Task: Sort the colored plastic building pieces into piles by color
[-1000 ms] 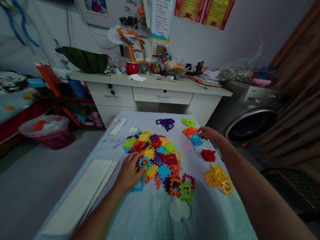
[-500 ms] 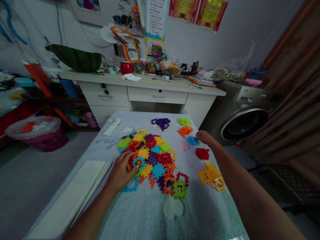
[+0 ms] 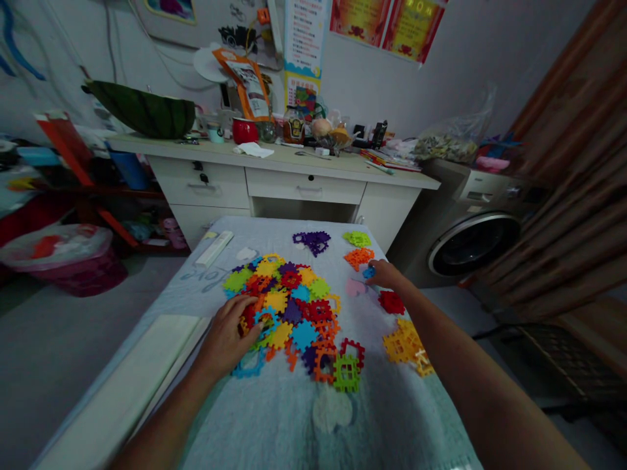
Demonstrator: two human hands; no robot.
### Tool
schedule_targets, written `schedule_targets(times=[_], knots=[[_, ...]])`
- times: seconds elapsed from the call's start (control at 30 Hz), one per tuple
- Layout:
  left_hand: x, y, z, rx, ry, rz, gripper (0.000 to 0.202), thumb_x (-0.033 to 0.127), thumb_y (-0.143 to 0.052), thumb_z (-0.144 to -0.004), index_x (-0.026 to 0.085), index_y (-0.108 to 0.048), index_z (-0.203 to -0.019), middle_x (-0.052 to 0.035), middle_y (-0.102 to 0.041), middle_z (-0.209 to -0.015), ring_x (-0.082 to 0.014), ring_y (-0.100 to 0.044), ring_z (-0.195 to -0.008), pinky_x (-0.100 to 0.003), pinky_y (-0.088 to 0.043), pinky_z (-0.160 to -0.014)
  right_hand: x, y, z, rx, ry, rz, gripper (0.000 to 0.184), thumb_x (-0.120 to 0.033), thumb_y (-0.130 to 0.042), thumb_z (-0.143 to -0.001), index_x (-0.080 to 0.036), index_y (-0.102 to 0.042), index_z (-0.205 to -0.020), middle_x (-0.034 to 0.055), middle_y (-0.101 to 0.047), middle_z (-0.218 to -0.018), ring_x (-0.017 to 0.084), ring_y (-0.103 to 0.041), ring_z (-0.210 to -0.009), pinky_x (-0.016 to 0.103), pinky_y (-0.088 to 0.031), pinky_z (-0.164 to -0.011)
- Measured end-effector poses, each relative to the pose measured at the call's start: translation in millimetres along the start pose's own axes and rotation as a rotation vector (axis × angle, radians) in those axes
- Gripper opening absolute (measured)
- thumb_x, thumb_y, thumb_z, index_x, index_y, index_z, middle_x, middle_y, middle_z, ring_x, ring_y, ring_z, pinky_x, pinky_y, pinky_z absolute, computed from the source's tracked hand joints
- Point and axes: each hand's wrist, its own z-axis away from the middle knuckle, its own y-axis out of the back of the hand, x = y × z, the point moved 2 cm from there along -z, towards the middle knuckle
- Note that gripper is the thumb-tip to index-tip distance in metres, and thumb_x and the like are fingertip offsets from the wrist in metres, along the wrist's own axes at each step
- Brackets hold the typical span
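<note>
Blue pieces, frame centre-right: now mostly hidden by your right hand, grip indiscernible; left hand, grip apart, at mixed pile.

Home: washing machine, brown curtain, watermelon on drawered desk.

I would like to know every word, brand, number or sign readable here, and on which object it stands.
No text reads with certainty:
Tall blue-and-white paper poster: lines too small.
Red-and-yellow paper posters: lettering blurred.
Pale rectangular wall board: black script blurred.
Orange-and-white pouch: print too small.
Brown labelled jar: too small.
Light-blue cloth table cover: grey letter-like print, unclear.
</note>
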Motion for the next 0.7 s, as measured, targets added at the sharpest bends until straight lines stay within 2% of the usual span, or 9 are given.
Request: schedule_targets(times=[0.3, 0.47, 0.6, 0.7], knots=[[4.2, 1.0, 1.7, -0.015, 0.016, 0.025, 0.044, 0.043, -0.06, -0.084, 0.022, -0.059, -0.123, -0.0104, -0.059, -0.128, -0.0284, -0.057, -0.12, -0.048, -0.046, -0.105, -5.8, 0.5, 0.7, -0.008, 0.036, -0.017, 0.052, -0.03, -0.075, -0.077, -0.02, -0.062, -0.126, 0.0132, -0.064, -0.12, 0.022, -0.065, -0.101, 0.025, -0.045, -0.079], [4.7, 0.3, 2.4, -0.013, 0.016, 0.048, 0.045, 0.043, -0.061, -0.083, 0.023, -0.059, -0.123, -0.0101, -0.058, -0.129, -0.0288, -0.057, -0.121, -0.049, -0.045, -0.106, -2.7, 5.5, 1.9, 0.02, 0.021, -0.038, 0.058, -0.026, -0.076, -0.076, -0.017, -0.059, -0.131, 0.0143, -0.064, -0.124, 0.023, -0.063, -0.108, 0.025, -0.046, -0.083], [5.8, 0.9, 2.1, -0.001, 0.014, 0.052, 0.045, 0.044, -0.06, -0.083, 0.022, -0.059, -0.123, -0.0101, -0.059, -0.128, -0.0286, -0.057, -0.121, -0.048, -0.045, -0.106, -3.6, 8.1, 2.3, 0.062, 0.014, -0.046, 0.059, -0.03, -0.077, -0.077, -0.017, -0.057, -0.132, 0.0137, -0.062, -0.129, 0.023, -0.061, -0.114, 0.026, -0.045, -0.088], [5.6, 1.6, 1.1, -0.005, 0.02, 0.042, 0.045, 0.045, -0.059, -0.084, 0.022, -0.06, -0.122, -0.0105, -0.059, -0.127, -0.0288, -0.058, -0.119, -0.048, -0.047, -0.105, -8.1, 6.4, 3.0, 0.062, 0.011, -0.033, 0.059, -0.036, -0.076, -0.078, -0.016, -0.057, -0.131, 0.0156, -0.06, -0.128, 0.024, -0.063, -0.11, 0.027, -0.046, -0.087]])
